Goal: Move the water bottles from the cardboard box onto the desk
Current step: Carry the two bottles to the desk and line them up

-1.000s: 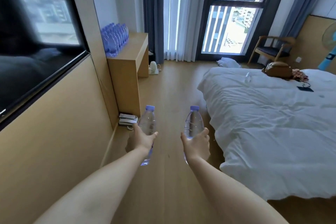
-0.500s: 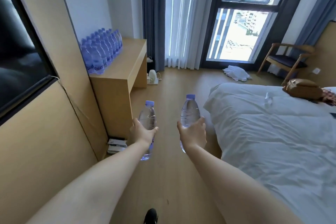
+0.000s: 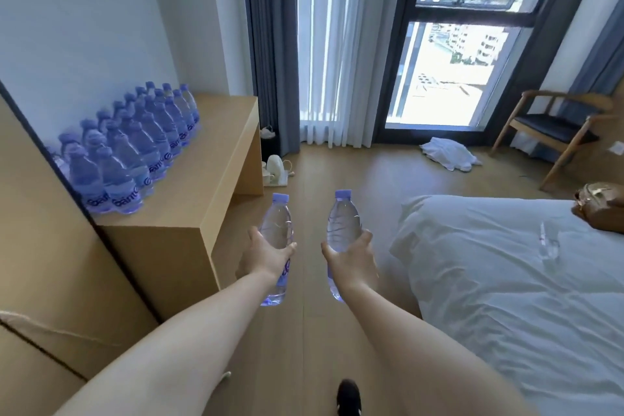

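Left hand (image 3: 266, 255) wrapped round the lower middle of one water bottle (image 3: 277, 231), right hand (image 3: 351, 258) wrapped the same way round a second bottle (image 3: 343, 226); both bottles upright, caps up, shoulders and necks standing clear above the fingers, bases poking out below the palms, held side by side over the wooden floor (image 3: 304, 331). Just to the left and ahead, wooden desk (image 3: 216, 179), with rows of water bottles (image 3: 135, 152) standing along its wall-side edge. White bed (image 3: 506, 280) to the right, chair (image 3: 557, 132) by the window.
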A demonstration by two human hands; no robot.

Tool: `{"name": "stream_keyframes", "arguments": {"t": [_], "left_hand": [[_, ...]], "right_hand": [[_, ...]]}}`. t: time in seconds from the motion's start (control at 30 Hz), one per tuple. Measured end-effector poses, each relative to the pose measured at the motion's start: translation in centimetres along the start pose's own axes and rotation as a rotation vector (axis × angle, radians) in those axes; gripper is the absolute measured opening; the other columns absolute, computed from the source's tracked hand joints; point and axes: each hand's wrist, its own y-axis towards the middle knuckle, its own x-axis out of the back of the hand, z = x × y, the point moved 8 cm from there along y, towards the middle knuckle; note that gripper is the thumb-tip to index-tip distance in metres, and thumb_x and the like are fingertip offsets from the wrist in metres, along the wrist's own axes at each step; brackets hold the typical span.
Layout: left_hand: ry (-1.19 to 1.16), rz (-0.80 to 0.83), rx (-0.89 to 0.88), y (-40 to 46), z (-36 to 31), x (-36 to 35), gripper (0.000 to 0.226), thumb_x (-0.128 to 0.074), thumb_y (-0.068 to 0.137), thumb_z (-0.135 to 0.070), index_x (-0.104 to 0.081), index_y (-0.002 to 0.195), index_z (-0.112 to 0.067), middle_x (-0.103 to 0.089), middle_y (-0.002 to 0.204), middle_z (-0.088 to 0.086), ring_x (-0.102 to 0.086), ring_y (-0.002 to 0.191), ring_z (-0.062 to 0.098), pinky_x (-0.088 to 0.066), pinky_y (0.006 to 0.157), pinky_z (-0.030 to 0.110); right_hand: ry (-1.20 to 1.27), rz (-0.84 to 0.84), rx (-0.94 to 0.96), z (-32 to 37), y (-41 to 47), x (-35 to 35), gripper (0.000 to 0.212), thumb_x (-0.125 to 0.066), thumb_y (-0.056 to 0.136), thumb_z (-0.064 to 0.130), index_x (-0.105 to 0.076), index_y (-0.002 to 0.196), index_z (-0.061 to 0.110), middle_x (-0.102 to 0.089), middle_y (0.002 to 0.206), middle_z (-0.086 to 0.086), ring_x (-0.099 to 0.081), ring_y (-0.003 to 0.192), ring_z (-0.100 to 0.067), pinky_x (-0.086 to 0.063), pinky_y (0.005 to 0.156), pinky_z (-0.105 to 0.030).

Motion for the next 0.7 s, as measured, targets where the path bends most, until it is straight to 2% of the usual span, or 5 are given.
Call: {"name": "stream_keyframes", "arguments": {"t": [0.27, 0.4, 0.5, 0.57, 0.7], "left_hand": [[-0.025, -0.009, 0.085, 15.3, -6.0, -5.5, 0.073, -0.075, 0.074, -0.045, -0.033, 0.126, -0.018, -0.057, 0.114, 0.005, -0.059, 0.1, 0.027, -0.05, 0.089, 0.04], [-0.058, -0.047, 0.121, 21.4, -8.8, -5.0, 0.066, -0.073, 0.073, -0.047, -0.034, 0.119, -0.02, -0.056, 0.102, -0.001, -0.054, 0.08, 0.016, -0.041, 0.061, 0.028], [-0.023, -0.071, 0.169, 26.1, -9.4, -4.5, 0.07, -0.071, 0.074, -0.049, -0.031, 0.124, -0.02, -0.052, 0.096, -0.004, -0.051, 0.073, 0.015, -0.035, 0.054, 0.027], [-0.032, -0.085, 0.203, 29.8, -9.6, -4.4, 0.074, -0.07, 0.074, -0.048, -0.029, 0.128, -0.019, -0.051, 0.097, -0.003, -0.051, 0.077, 0.018, -0.037, 0.056, 0.028], [-0.021, -0.107, 0.231, 38.4, -9.8, -4.8, 0.078, -0.07, 0.073, -0.051, -0.027, 0.131, -0.019, -0.053, 0.103, -0.002, -0.054, 0.088, 0.023, -0.045, 0.073, 0.033]], "right_hand": [[0.053, 0.23, 0.122, 6.2, 18.9, -7.8, 0.068, -0.069, 0.073, 0.05, -0.038, 0.124, 0.018, -0.056, 0.113, 0.001, -0.06, 0.097, -0.026, -0.049, 0.076, -0.037], [0.034, 0.364, 0.162, 10.5, 25.1, -11.6, 0.06, -0.069, 0.074, 0.052, -0.034, 0.113, 0.023, -0.058, 0.107, 0.004, -0.059, 0.088, -0.023, -0.043, 0.066, -0.032], [0.082, 0.454, 0.146, 12.7, 28.8, -14.9, 0.061, -0.071, 0.076, 0.049, -0.035, 0.115, 0.019, -0.06, 0.104, -0.001, -0.061, 0.095, -0.027, -0.05, 0.076, -0.038], [0.112, 0.508, 0.122, 13.9, 31.3, -17.4, 0.063, -0.072, 0.077, 0.047, -0.036, 0.119, 0.016, -0.06, 0.105, -0.002, -0.061, 0.098, -0.027, -0.052, 0.083, -0.042], [0.111, 0.567, 0.122, 16.8, 36.9, -23.0, 0.064, -0.072, 0.077, 0.044, -0.034, 0.12, 0.015, -0.058, 0.109, -0.003, -0.06, 0.098, -0.026, -0.051, 0.082, -0.039]]}}
